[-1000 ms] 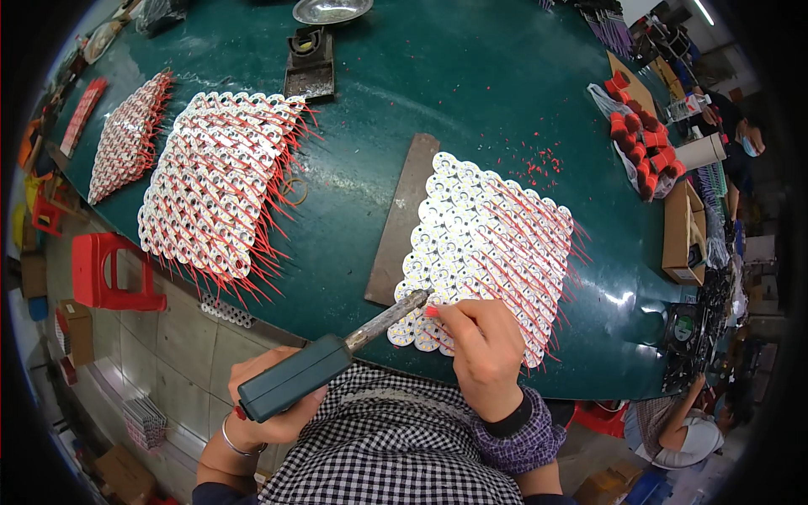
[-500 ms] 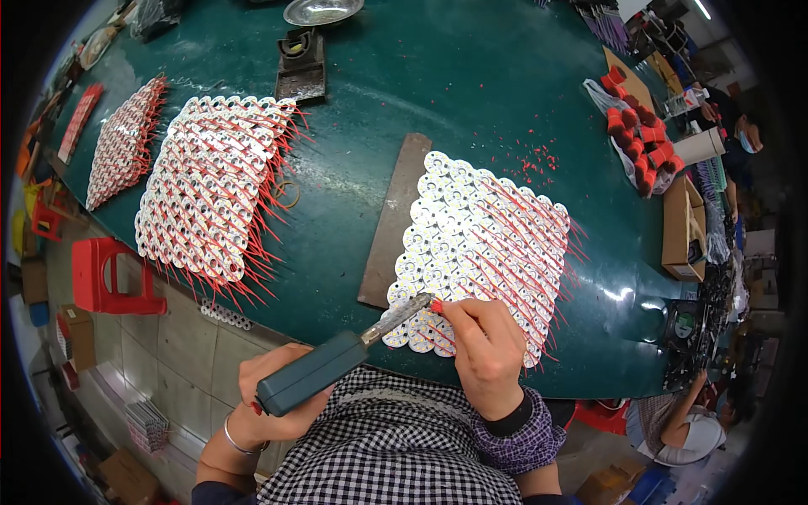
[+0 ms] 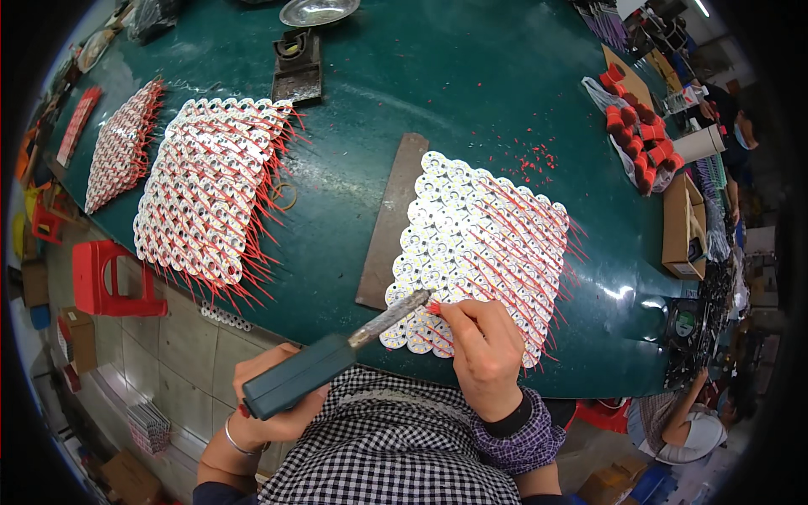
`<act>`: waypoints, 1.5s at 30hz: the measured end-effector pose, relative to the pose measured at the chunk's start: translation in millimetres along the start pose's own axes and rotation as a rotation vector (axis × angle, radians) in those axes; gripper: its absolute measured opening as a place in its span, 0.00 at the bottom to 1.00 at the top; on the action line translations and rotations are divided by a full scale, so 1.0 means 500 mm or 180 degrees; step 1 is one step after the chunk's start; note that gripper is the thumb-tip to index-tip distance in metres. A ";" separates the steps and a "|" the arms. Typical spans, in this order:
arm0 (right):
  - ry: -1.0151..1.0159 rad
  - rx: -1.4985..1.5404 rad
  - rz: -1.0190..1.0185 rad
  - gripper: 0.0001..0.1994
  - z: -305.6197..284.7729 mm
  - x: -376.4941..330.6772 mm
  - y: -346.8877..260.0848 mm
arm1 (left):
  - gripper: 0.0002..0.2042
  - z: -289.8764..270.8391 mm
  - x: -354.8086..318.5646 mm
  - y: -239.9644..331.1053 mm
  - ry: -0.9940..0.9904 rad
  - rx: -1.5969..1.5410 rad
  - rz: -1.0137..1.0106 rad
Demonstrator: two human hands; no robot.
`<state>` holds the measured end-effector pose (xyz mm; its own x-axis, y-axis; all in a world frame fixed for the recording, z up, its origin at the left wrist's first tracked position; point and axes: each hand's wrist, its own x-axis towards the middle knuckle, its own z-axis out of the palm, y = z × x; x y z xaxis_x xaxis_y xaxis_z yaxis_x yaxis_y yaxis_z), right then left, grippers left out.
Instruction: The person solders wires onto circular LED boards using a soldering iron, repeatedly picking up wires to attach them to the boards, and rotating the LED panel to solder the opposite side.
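Observation:
My left hand (image 3: 282, 400) is wrapped round the green handle of a soldering iron (image 3: 301, 376). The iron's metal barrel points up and right, its tip over the near left part of a panel of round white LED boards (image 3: 438, 227). Beside that tip, my right hand (image 3: 488, 358) pinches short red wires (image 3: 433, 309) between thumb and fingertips, low over the panel. Red wires cover the panel's right part, several ends sticking out past the edge. Bare boards show on the left. The exact contact at the tip is too small to make out.
A flat brown bar (image 3: 392, 223) lies along the panel's left edge. Farther left are two wired panels (image 3: 206, 185) (image 3: 122, 147). An iron stand (image 3: 297, 67) and metal dish (image 3: 320, 11) stand at the back. Red wire bundles (image 3: 644, 135) lie right; a co-worker (image 3: 677, 425) sits lower right.
The soldering iron has shifted slightly left and toward me, its tip drawing a little away from my right fingertips. My right hand has barely moved and still pinches the red wires.

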<state>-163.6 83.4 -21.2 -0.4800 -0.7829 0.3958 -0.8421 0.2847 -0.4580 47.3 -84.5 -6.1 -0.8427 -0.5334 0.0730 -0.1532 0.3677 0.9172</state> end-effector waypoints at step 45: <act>0.0009 0.0016 -0.0023 0.14 0.008 0.045 0.008 | 0.09 -0.002 0.026 0.000 0.0184 0.0134 -0.0028</act>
<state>-176.9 64.7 -17.5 -0.4745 -0.7833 0.4015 -0.8444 0.2762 -0.4591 37.0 -92.1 -4.7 -0.8102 -0.5794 0.0885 -0.1831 0.3937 0.9008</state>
